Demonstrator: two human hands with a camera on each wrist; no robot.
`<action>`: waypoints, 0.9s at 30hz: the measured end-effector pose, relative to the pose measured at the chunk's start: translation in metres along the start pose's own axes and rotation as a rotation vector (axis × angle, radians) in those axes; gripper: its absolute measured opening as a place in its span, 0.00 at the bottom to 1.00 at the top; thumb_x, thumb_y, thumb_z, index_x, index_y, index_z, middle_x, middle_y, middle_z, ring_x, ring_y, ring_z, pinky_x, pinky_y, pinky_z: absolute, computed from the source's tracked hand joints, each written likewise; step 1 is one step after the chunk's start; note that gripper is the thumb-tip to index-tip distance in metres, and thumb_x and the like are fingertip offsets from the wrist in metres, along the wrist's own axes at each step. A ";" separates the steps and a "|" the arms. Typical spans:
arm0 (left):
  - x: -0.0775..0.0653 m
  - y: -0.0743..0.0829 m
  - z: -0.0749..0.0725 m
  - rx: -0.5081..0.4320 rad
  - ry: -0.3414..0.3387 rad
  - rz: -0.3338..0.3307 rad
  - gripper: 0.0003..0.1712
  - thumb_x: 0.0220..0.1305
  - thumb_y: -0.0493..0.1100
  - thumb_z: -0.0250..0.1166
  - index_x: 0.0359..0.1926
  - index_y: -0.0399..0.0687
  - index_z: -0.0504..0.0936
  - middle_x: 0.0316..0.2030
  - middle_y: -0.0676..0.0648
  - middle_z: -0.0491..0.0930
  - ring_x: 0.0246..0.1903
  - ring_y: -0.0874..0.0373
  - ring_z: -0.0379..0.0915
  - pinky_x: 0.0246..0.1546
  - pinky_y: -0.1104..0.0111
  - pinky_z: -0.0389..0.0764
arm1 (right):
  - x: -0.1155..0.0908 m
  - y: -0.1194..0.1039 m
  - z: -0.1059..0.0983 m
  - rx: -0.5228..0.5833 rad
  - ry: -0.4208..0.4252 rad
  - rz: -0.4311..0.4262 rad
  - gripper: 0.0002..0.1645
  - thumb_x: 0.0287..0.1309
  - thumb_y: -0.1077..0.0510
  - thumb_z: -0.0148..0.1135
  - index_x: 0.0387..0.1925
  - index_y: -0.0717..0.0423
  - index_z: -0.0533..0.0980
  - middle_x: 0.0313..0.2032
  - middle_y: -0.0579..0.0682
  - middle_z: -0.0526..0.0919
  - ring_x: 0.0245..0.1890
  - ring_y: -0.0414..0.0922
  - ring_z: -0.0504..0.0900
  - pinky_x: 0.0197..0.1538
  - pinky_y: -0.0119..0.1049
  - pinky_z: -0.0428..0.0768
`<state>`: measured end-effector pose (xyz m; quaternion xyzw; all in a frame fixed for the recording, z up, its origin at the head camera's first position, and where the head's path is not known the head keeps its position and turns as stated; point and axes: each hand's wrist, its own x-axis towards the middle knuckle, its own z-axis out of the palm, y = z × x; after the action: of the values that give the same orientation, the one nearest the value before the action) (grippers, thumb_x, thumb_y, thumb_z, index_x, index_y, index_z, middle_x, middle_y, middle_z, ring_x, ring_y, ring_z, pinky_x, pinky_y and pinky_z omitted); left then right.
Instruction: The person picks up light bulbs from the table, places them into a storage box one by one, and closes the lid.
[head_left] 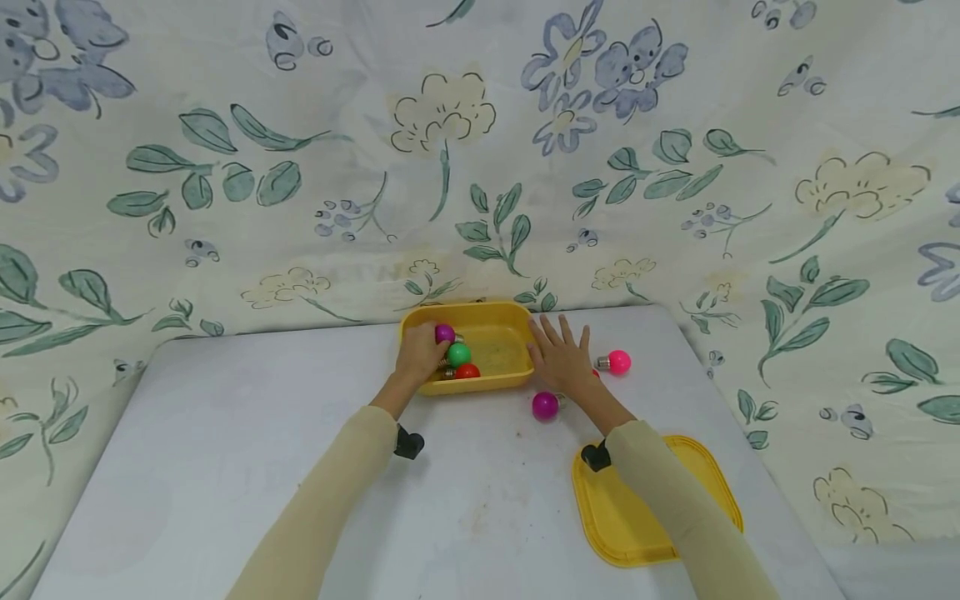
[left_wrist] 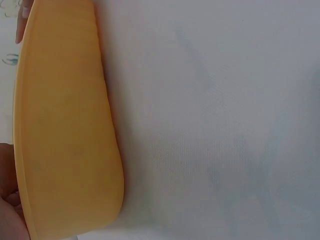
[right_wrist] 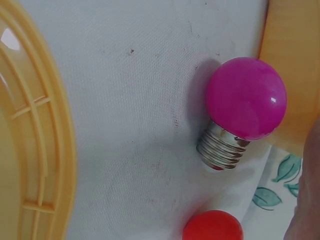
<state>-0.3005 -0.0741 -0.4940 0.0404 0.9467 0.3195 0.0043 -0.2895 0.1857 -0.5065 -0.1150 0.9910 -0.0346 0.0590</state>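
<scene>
My left hand (head_left: pixel 422 350) reaches into the left end of a yellow plastic box (head_left: pixel 506 382), its fingers curled against a purple light bulb (head_left: pixel 445 333). Beside that bulb lie a green bulb (head_left: pixel 459 355) and a red bulb (head_left: pixel 468 371), with more metal screw bases partly hidden by the hand. At the box's right end, my right hand (head_left: pixel 561 357) spreads its fingers over the rim and holds nothing. Under the right wrist a second purple bulb (right_wrist: pixel 246 98) lies on the table, close to the box wall; a red bulb (right_wrist: pixel 213 226) shows partly nearby.
A pink bulb (head_left: pixel 619 362) lies right of my right hand. The yellow lid (head_left: pixel 603 533) rests on the white table (head_left: pixel 247 467) at the front right, partly beneath my right sleeve. Flowered cloth (head_left: pixel 337 167) hangs right behind the box.
</scene>
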 end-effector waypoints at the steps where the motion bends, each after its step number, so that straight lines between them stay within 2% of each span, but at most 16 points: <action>1: 0.000 0.000 0.000 -0.001 0.002 0.000 0.20 0.70 0.39 0.64 0.55 0.27 0.76 0.50 0.32 0.81 0.49 0.41 0.78 0.56 0.54 0.78 | 0.000 0.000 0.000 0.004 -0.003 0.002 0.36 0.77 0.39 0.26 0.80 0.42 0.41 0.79 0.49 0.44 0.77 0.57 0.36 0.70 0.66 0.29; 8: -0.002 0.001 -0.001 -0.006 -0.004 -0.004 0.19 0.70 0.38 0.63 0.55 0.26 0.76 0.49 0.32 0.81 0.47 0.41 0.78 0.55 0.54 0.78 | 0.000 -0.001 -0.001 -0.013 -0.004 0.006 0.36 0.77 0.39 0.25 0.80 0.42 0.40 0.78 0.48 0.43 0.77 0.57 0.36 0.70 0.67 0.33; 18: -0.002 0.000 0.000 -0.006 -0.005 -0.026 0.17 0.71 0.37 0.62 0.53 0.26 0.75 0.48 0.32 0.81 0.45 0.42 0.79 0.53 0.54 0.80 | -0.001 -0.002 -0.003 -0.005 -0.017 0.005 0.36 0.77 0.39 0.24 0.80 0.41 0.39 0.79 0.48 0.41 0.77 0.56 0.33 0.70 0.67 0.29; 27: -0.001 0.001 0.001 0.007 -0.010 -0.027 0.15 0.70 0.37 0.62 0.49 0.26 0.75 0.45 0.32 0.80 0.42 0.43 0.78 0.51 0.56 0.81 | 0.000 -0.001 -0.002 -0.020 -0.026 0.012 0.36 0.77 0.38 0.24 0.80 0.40 0.38 0.79 0.47 0.41 0.77 0.56 0.33 0.70 0.67 0.32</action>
<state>-0.2996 -0.0735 -0.4941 0.0291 0.9482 0.3159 0.0134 -0.2894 0.1852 -0.5043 -0.1102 0.9911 -0.0231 0.0708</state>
